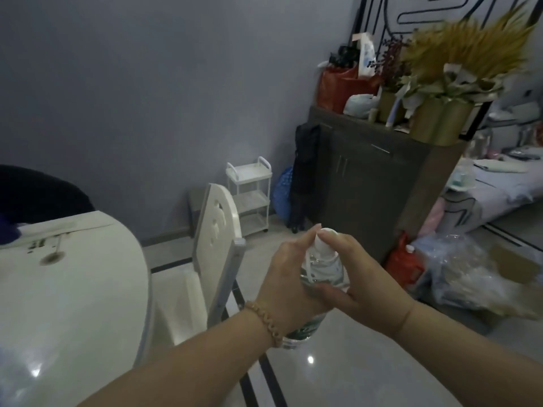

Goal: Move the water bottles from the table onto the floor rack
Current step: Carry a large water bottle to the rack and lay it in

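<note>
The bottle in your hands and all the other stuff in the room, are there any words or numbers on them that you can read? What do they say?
None can be read.
Water bottle: its green label low down has print, too blurred and mostly hidden by the left hand.
White carton on the cabinet: blue marks, too small to read.
Table: dark marks, too blurred to tell whether they are writing.

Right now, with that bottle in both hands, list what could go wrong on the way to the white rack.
1. The water bottle is held mid-air between the left hand and right hand; fingertips sit on its white cap, so a slip could drop it on the glossy floor.
2. The white chair stands between the person and the floor rack; it may be bumped.
</note>
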The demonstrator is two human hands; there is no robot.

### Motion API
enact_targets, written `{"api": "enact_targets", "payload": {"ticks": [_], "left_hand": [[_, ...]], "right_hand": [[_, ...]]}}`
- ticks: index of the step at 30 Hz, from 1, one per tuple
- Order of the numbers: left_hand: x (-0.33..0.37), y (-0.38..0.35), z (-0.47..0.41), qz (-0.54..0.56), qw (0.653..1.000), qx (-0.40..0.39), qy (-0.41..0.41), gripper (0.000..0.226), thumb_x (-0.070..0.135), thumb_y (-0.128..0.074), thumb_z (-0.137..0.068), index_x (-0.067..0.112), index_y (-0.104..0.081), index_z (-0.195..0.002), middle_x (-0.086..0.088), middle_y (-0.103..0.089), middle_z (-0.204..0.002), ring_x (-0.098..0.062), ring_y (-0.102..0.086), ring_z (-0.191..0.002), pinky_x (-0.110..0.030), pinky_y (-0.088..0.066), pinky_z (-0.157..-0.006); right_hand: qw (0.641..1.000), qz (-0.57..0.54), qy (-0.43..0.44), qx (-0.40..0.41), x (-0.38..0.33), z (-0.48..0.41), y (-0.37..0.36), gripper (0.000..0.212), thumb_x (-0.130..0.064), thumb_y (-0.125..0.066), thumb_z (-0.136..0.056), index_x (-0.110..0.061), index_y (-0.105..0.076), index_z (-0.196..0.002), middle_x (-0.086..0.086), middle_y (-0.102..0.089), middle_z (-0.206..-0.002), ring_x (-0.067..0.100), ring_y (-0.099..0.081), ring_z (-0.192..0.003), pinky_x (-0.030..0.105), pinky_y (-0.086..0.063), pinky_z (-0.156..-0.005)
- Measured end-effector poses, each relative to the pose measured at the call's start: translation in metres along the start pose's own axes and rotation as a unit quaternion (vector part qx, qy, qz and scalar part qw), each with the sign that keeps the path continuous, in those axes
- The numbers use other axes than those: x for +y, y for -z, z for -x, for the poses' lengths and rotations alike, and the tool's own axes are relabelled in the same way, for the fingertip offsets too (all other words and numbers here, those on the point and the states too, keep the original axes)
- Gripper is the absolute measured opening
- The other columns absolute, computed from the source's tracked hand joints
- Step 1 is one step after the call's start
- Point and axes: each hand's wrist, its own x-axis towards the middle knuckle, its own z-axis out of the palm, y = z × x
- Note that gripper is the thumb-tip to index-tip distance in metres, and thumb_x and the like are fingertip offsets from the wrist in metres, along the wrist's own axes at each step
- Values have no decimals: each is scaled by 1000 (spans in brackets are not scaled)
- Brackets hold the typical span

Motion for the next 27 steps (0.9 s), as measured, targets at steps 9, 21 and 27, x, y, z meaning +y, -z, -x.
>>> {"api": "enact_targets", "payload": {"ticks": [9,21,27], "left_hand": [[-94,-68,-150,8,999,-53,11,105,35,-86,-59,54,-17,-135,9,-44,-129,-7,-46,-118,-32,-43,-101],[-253,-126,-344,-114,983,36,136,107,42,-82,-60,51,-9,-137,4,-42,-133,-4,-41,-118,-17,-32,-100],[-375,-123,-429,-96,979,31,179,107,37,-88,-58,53,-17,-137,9,-42,-134,-7,-45,-121,-32,-43,-103]], "right_hand": [[999,-30,-13,-9,158,-100,4,79,-36,-66,-81,-45,-17,-141,-12,-37,-132,7,-48,-115,23,-43,-96],[990,-95,64,-82,375,-303,-46,80,-35,-71,-81,-36,-19,-142,2,-44,-133,15,-50,-114,29,-44,-97],[985,-116,78,-97,469,-410,-117,80,-37,-70,-82,-36,-18,-142,2,-43,-137,16,-51,-117,32,-45,-99]]}}
